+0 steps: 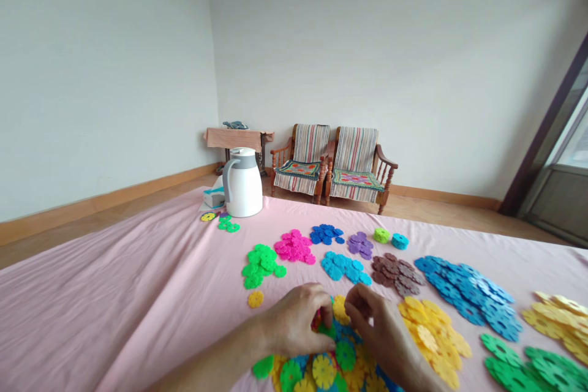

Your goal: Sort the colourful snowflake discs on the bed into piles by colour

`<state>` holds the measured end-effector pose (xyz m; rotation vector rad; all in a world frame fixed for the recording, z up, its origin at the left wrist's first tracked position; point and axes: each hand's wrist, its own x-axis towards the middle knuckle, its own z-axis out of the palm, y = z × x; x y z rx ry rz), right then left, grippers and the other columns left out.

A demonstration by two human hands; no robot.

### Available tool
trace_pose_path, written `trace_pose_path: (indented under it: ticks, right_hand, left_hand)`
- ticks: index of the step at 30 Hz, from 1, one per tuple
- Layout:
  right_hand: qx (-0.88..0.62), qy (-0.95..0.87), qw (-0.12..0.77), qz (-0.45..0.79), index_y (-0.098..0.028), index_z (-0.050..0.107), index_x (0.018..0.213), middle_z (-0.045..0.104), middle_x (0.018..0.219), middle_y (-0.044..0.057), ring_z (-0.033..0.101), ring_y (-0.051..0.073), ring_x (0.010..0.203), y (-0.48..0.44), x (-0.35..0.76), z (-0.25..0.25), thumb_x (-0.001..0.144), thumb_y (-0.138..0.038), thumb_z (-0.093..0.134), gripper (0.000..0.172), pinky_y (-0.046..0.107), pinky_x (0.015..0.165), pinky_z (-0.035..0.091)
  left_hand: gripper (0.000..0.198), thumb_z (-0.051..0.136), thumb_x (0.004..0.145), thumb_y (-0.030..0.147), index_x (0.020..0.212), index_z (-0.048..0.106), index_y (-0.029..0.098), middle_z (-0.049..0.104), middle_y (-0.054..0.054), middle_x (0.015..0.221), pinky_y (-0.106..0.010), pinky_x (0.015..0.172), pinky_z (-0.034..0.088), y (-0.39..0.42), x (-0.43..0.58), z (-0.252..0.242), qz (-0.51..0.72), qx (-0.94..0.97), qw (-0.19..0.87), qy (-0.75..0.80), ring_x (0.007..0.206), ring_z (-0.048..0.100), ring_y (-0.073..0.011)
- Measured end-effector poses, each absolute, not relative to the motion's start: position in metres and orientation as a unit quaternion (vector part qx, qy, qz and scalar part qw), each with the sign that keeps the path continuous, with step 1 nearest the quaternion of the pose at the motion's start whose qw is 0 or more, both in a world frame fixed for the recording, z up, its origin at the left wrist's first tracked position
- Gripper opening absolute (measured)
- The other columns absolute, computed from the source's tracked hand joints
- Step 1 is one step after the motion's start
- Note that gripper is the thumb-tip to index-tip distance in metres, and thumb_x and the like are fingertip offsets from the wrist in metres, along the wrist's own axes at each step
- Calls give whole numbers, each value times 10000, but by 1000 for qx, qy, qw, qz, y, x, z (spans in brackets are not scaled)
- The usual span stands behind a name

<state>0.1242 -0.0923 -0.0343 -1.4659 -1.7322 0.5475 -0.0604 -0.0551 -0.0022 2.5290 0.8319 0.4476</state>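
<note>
Head view. Grips model (324, 364) at near edge of cloth (138, 294) with clenched left hand (294, 318). Curls right hand (383, 331) beside yellow disc (340, 309); hold not discernible. Risks popping joints through uneven pressure, scattering discs into yellow pile (434, 337).

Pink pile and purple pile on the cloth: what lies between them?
A dark blue pile of discs lies between the pink pile and the purple pile, in the head view.

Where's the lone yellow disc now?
Head view: the yellow disc lies on the cloth below the green pile, left of the left hand.
</note>
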Motion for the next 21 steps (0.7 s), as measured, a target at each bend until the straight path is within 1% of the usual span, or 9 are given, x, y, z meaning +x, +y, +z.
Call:
trace_pose_path:
  ticks: [2,7,12,17,21]
  right_hand:
    - [-579,-684,390,211,-193,508,664,542,583,-20,508,121,555,-93,124,-34,802,-280,463,169,214,526,367]
    - [-583,-685,383,209,-192,506,670,548,587,-18,506,119,553,-93,123,-33,802,-277,458,164,213,521,362]
    - [-586,-690,378,194,-193,503,664,544,583,-17,498,118,550,-93,123,-32,796,-272,459,160,209,509,352]
    - [-587,-692,374,193,-195,492,651,531,568,-23,489,115,542,-96,123,-30,793,-274,457,167,204,502,346]
    - [-587,-690,374,199,-192,496,650,523,569,-26,484,113,544,-95,122,-30,795,-275,453,172,204,506,344]
  left_hand:
    - [254,764,590,253,745,576,183,540,25,763,-202,602,379,-55,-60,-3,166,913,221,300,706,521,-134]
    - [319,776,557,252,807,588,189,541,27,788,-198,586,361,-55,-61,-2,176,908,227,305,703,508,-128]
    - [248,745,568,168,747,574,176,510,41,742,-173,531,337,-56,-62,-1,178,897,273,299,632,472,-95]
    - [174,647,635,99,769,571,179,495,64,628,-160,502,314,-55,-63,-2,183,875,336,296,568,455,-78]
    - [137,560,691,100,799,609,168,524,40,631,-182,525,328,-46,-62,-7,256,844,291,371,585,473,-98]
